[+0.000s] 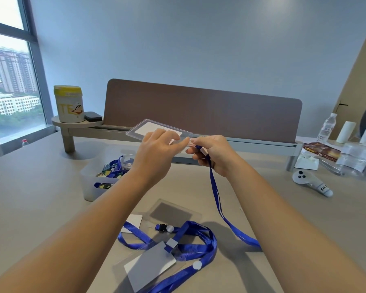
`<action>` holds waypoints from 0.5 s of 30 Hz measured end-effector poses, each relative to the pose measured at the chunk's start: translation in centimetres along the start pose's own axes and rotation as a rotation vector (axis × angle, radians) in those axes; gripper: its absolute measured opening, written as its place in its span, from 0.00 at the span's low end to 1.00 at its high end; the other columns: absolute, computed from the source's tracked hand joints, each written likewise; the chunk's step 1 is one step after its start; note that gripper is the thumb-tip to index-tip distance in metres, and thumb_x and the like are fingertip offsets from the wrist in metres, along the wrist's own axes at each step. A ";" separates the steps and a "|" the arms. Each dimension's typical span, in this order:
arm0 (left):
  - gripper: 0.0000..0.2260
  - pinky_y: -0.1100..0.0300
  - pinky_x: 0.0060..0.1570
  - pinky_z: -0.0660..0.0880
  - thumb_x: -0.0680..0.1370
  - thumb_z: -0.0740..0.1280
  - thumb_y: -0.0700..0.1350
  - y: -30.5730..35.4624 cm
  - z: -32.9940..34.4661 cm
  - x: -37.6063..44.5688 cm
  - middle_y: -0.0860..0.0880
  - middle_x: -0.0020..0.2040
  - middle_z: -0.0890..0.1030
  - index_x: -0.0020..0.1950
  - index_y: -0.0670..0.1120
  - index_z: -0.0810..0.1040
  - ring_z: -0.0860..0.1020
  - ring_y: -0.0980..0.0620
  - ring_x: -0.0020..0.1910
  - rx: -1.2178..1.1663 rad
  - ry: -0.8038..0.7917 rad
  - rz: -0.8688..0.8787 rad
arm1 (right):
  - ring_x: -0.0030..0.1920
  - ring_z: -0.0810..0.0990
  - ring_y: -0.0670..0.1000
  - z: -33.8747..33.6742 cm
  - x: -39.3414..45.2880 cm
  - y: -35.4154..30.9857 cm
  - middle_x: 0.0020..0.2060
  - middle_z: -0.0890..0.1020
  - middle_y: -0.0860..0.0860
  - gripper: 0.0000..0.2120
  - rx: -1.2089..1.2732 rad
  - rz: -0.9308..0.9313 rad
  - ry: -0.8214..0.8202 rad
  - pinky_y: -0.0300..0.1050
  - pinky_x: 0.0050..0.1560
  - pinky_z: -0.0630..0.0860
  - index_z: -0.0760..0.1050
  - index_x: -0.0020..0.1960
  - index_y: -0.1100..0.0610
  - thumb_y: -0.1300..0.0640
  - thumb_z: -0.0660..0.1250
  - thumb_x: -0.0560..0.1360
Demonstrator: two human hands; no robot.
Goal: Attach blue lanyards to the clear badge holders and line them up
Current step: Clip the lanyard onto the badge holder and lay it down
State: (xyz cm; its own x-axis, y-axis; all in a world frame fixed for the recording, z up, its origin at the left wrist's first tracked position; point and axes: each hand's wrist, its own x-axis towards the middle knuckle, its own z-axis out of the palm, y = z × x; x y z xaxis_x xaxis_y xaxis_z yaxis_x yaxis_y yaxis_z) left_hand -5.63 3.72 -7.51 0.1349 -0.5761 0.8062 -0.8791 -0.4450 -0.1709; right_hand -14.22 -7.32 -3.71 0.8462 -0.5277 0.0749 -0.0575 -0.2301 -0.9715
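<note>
Progress looks partial to us: on the counter (51,187) below our hands, nearest us, one holder (150,265) lies with a lanyard (199,246) that seems clipped to its top edge, so we judge one badge finished. Just beyond it, between that badge and our hands, a second holder (173,212) lies flat with no strap that we can see joined to it, and a loose white card (133,220) rests beside it. Nothing is lined up in a row yet. To the left of our hands a bin (91,180) holds more blue straps, so more joining probably remains.

Our left hand (156,153) is raised over the counter with fingers curled, pinching the near edge of a third holder (156,129) and keeping it roughly level. Our right hand (213,153) meets it at that holder's right end, fingers curled and pinching the clip end of a thin strap (214,193), which hangs down from the hand and trails onto the counter to the right of the finished badge. Whether the clip has already caught the slot, we cannot tell; fingertips cover it.
</note>
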 end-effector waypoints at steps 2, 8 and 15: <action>0.22 0.51 0.34 0.79 0.57 0.77 0.29 0.0 0.3 -0.3 0.40 0.40 0.85 0.49 0.42 0.83 0.82 0.40 0.37 -0.003 0.007 0.009 | 0.29 0.74 0.45 0.1 0.0 0.3 0.30 0.78 0.50 0.10 -0.015 -0.003 0.006 0.33 0.28 0.73 0.75 0.38 0.59 0.58 0.62 0.77; 0.18 0.45 0.45 0.78 0.66 0.70 0.37 0.4 0.7 -1.3 0.40 0.48 0.84 0.56 0.42 0.79 0.81 0.39 0.47 -0.164 -0.090 -0.064 | 0.23 0.72 0.43 0.5 0.0 1.4 0.27 0.77 0.51 0.15 -0.028 -0.105 0.030 0.30 0.24 0.71 0.74 0.30 0.59 0.65 0.60 0.75; 0.13 0.59 0.53 0.73 0.77 0.61 0.44 1.9 -0.2 -1.0 0.43 0.53 0.79 0.60 0.41 0.74 0.75 0.52 0.52 -0.830 -0.205 -0.604 | 0.18 0.72 0.38 1.0 -0.2 3.0 0.28 0.77 0.51 0.11 -0.082 -0.184 0.026 0.28 0.23 0.69 0.75 0.35 0.61 0.66 0.60 0.74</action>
State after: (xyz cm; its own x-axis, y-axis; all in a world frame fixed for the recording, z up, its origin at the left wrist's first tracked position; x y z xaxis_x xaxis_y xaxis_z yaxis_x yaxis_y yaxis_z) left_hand -7.51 3.57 -8.55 0.6629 -0.5545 0.5031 -0.6670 -0.1319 0.7333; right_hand -14.04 -7.08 -6.83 0.8325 -0.4910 0.2565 0.0531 -0.3902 -0.9192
